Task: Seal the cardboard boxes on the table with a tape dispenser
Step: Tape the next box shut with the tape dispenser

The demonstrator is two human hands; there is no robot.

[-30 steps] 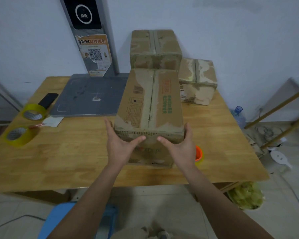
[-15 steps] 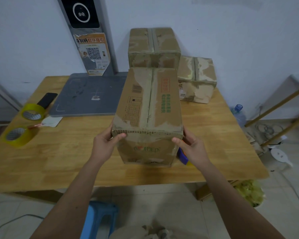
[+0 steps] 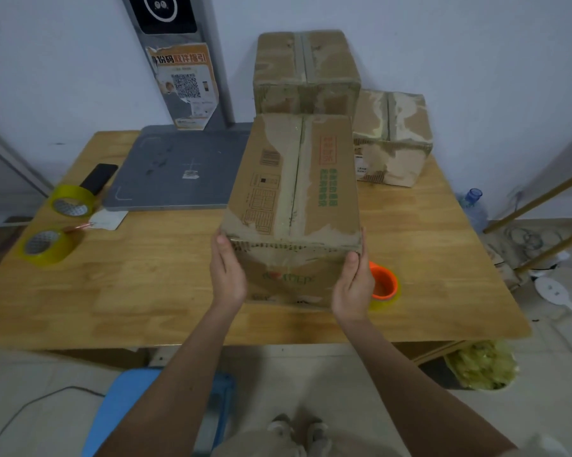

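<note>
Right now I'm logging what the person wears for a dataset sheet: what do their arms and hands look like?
Both arms are bare to the edge of the picture, with no sleeves showing. The left hand and right hand wear no gloves. No watch, ring or wristband shows on either.

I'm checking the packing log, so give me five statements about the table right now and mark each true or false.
1. Both hands, left and right, hold the front box by its sides. True.
2. Two yellow tape rolls lie at the table's left edge. True.
3. The orange-cored roll sits on top of the front box. False: it lies on the table beside the right hand.
4. Two more boxes stand behind the front box. True.
5. The phone lies on the front box. False: it lies on the table near the left edge.
</note>
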